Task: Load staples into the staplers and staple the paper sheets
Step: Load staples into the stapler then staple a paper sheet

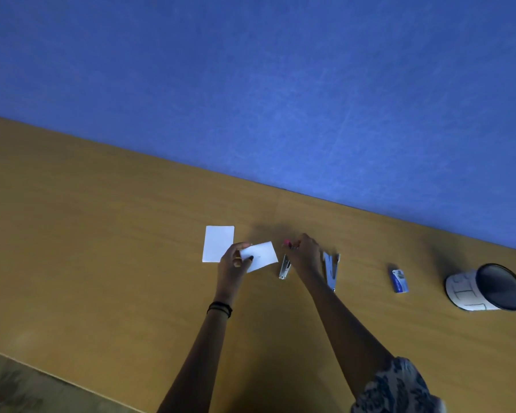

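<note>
Paper pieces, white: 2. These are the flat paper piece point(218, 243) and the second paper piece point(261, 255).
Staplers: 2. These are the pink-tipped stapler point(284, 267) and the silver stapler point(331, 271).
Staple box point(399, 281), blue and white: 1.
Round pot point(486, 287), dark inside: 1.
Hands: 2, the left hand point(235, 261) and the right hand point(306, 254).
Dark wrist bands point(220, 309): at least 2; the exact count is unclear.
Bench point(102, 234): 1.

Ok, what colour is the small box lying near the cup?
The small box is blue and white, shown in the head view.
</note>
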Motion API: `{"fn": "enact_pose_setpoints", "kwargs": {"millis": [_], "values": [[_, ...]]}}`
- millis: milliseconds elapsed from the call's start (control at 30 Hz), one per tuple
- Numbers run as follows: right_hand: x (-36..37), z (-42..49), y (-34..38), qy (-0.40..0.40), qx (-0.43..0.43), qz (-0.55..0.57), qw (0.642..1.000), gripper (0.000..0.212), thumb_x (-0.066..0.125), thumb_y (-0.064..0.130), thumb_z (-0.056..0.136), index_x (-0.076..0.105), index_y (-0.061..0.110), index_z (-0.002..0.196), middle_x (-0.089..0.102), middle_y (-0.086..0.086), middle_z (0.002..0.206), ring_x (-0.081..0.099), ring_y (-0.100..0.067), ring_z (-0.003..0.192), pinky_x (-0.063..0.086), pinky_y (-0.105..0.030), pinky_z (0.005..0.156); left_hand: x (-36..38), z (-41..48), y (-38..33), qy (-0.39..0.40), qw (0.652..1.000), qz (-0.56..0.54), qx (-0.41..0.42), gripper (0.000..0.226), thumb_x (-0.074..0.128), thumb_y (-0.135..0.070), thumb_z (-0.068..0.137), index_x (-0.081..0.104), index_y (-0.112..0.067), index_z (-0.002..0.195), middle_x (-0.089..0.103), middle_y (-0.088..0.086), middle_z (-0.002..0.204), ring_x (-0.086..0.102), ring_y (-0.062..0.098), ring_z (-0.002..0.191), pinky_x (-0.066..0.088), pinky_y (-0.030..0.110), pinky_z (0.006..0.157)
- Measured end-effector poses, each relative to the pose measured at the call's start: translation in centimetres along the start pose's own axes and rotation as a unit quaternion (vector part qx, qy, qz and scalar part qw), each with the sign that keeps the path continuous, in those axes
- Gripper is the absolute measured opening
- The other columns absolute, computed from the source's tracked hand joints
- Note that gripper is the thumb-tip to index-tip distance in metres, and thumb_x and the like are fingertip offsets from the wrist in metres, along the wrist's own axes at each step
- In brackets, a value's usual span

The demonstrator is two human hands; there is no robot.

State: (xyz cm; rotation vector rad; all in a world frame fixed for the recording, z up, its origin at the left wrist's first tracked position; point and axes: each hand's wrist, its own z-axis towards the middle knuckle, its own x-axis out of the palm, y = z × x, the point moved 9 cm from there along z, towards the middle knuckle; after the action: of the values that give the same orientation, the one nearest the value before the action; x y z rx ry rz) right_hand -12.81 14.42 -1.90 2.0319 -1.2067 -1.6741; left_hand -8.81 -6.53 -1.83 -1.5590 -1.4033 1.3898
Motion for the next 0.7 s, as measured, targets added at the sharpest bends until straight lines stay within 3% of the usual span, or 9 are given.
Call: {"fn": "enact_pose_setpoints", "kwargs": {"millis": [133,267,433,533,600,700], "values": [[0.5,-0.3,0.2,0.008,-0.008,-0.039,0.999,0.024,0.06,0.019,0.088,0.057,-0.003,0.098,0.059,-0.017,0.095,0.047,-0.019,0.073,0.02,-0.021,0.044,0.3,-0.3,-0.1,0.006,0.999,-0.036,-0.009,0.026,0.066,-0.005,0.083,0.064,-0.016,0.106,0.065,-0.002,0.108,0.062,0.013,0.093,0.048,0.013,0.074],[0.4,-0.6,0.0,0.008,-0.007,-0.054,0.998,0.025,0.056,0.019,0.09,0.056,-0.004,0.1,0.06,-0.021,0.102,0.048,-0.021,0.074,0.022,-0.024,0.046,0.6,-0.5,-0.6,0.003,0.998,-0.061,0.001,0.023,0.069,-0.007,0.081,0.065,-0.019,0.101,0.069,-0.003,0.099,0.063,0.007,0.086,0.049,0.009,0.071],[-0.3,-0.6,0.0,0.0,-0.029,-0.06,0.998,0.022,0.055,0.016,0.088,0.056,0.001,0.104,0.057,-0.017,0.107,0.056,-0.029,0.096,0.047,-0.035,0.071,0.9,-0.5,-1.6,-0.011,0.997,-0.07,0.015,0.025,0.071,-0.006,0.079,0.063,-0.028,0.089,0.068,-0.01,0.082,0.063,-0.007,0.071,0.049,0.007,0.065],[-2.0,-1.8,0.0,-0.055,-0.037,0.173,0.983,0.014,0.045,0.012,0.094,0.056,0.005,0.093,0.06,-0.01,0.086,0.057,-0.021,0.078,0.046,-0.035,0.068,1.2,-0.5,-2.2,-0.017,0.997,-0.081,0.01,0.029,0.071,-0.005,0.08,0.062,-0.032,0.087,0.069,-0.012,0.084,0.065,-0.008,0.075,0.048,0.006,0.065],[-2.0,-2.9,-0.1,-0.013,-0.02,0.329,0.944,0.015,0.043,0.017,0.098,0.056,0.01,0.097,0.061,-0.001,0.08,0.059,-0.011,0.073,0.051,-0.029,0.065,1.6,-0.6,-2.6,-0.013,0.997,-0.08,0.014,0.03,0.07,-0.005,0.08,0.061,-0.032,0.087,0.069,-0.011,0.087,0.065,-0.007,0.077,0.05,0.008,0.067],[-0.8,-4.1,0.8,0.101,-0.049,0.334,0.936,0.019,0.055,0.02,0.093,0.058,0.007,0.107,0.064,-0.005,0.081,0.062,-0.004,0.059,0.053,-0.023,0.059,2.4,-1.0,-3.5,0.007,0.997,-0.078,0.023,0.03,0.069,-0.003,0.081,0.061,-0.031,0.087,0.069,-0.009,0.084,0.065,-0.005,0.074,0.05,0.009,0.066]]}}
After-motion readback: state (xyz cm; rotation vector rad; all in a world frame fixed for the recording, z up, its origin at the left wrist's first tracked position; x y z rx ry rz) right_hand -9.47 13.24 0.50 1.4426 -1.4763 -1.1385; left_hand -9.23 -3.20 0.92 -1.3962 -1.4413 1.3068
